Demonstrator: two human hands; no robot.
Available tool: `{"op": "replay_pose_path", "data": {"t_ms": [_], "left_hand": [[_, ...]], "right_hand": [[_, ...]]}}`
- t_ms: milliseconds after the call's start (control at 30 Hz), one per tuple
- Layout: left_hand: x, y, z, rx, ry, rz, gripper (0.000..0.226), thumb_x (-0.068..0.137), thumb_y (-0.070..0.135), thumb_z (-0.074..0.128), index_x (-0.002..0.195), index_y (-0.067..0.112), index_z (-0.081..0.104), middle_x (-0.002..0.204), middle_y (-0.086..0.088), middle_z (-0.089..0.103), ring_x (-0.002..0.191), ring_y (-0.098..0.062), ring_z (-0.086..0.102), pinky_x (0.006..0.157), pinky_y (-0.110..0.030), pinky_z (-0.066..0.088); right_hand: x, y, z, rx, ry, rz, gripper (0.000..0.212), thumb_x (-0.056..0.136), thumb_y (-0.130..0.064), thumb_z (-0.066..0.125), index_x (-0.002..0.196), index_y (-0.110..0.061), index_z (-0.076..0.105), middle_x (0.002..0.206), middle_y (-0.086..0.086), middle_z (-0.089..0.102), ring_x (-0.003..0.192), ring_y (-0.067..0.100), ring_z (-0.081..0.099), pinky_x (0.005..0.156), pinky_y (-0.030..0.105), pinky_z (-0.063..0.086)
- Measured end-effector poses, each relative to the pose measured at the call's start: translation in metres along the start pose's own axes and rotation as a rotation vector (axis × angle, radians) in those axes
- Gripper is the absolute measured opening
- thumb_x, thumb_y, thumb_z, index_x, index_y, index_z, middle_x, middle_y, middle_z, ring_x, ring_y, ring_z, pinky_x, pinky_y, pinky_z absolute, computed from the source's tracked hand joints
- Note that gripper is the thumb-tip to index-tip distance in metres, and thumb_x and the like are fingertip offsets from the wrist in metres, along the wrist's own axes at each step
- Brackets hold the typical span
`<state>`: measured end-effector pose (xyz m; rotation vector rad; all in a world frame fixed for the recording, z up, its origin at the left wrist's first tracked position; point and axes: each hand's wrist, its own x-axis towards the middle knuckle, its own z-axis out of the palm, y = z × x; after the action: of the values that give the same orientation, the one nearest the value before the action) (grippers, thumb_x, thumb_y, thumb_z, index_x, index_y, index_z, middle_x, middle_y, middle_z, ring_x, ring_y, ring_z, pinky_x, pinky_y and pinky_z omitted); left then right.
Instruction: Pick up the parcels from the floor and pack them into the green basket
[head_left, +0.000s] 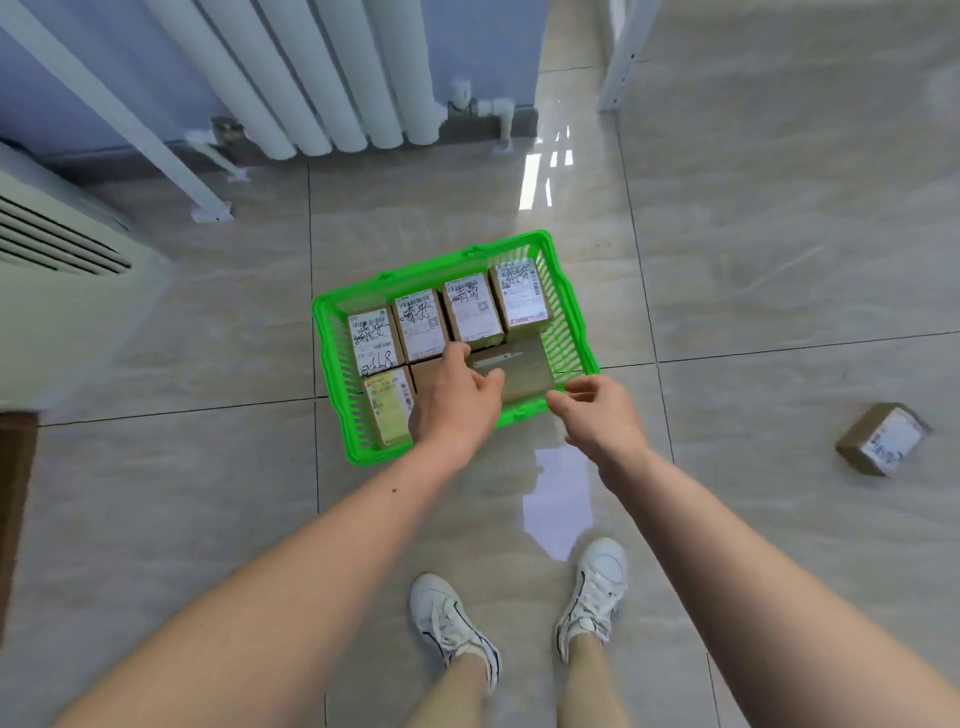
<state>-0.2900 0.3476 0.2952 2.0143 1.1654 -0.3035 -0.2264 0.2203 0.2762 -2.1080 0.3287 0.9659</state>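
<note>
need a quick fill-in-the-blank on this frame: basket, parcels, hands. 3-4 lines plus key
1. The back row of the green basket holds ____ labelled parcels side by side.
2. One parcel still lies on the ____, to the person's right.
3. The left hand reaches into the basket, while the right hand is at its ____ rim.

Missing words: four; floor; near

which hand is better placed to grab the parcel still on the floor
Right. The loose parcel lies on the floor on that side; the right hand hovers empty at the basket rim, the left hand reaches inside.
</note>
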Motion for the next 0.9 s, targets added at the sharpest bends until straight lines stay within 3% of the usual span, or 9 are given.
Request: {"op": "replay_pose_path", "data": {"t_ms": [233,433,667,900], "left_hand": [[-0.046,0.085,0.050,0.034,-0.057,0.097,0.051,0.094,0.037,0.054,0.140,0.017,0.043,0.113,0.001,0.070,0.122,-0.027,0.054,0.099,-0.036,0.042],[-0.084,0.164,0.147,0.068,-0.095,0.150,0.051,0.092,0.041,0.054,0.138,0.021,0.044,0.115,0.005,0.070,0.124,-0.025,0.054,0.101,-0.037,0.043],[-0.140,0.242,0.278,0.096,-0.209,0.179,0.052,0.094,0.041,0.051,0.140,0.020,0.041,0.111,0.008,0.068,0.124,-0.023,0.050,0.097,-0.036,0.041],[-0.157,0.312,0.365,0.189,-0.289,0.256,0.051,0.093,0.041,0.051,0.139,0.019,0.043,0.111,0.008,0.069,0.124,-0.024,0.051,0.101,-0.039,0.042]], "right_hand": [[-0.010,0.039,-0.112,0.098,0.064,0.042,0.033,0.081,-0.027,0.064,0.111,-0.016,0.059,0.102,-0.001,0.062,0.104,0.023,0.063,0.094,0.049,0.053],[0.015,0.105,-0.230,0.179,0.124,0.078,0.032,0.077,-0.033,0.064,0.106,-0.022,0.057,0.104,0.000,0.064,0.105,0.026,0.064,0.095,0.051,0.052],[0.048,0.197,-0.367,0.272,0.210,0.159,0.028,0.085,-0.027,0.066,0.109,-0.016,0.056,0.108,0.005,0.063,0.106,0.028,0.065,0.097,0.051,0.052],[0.076,0.255,-0.460,0.365,0.299,0.256,0.026,0.082,-0.032,0.066,0.103,-0.021,0.055,0.114,0.004,0.064,0.109,0.026,0.064,0.097,0.050,0.052]]}}
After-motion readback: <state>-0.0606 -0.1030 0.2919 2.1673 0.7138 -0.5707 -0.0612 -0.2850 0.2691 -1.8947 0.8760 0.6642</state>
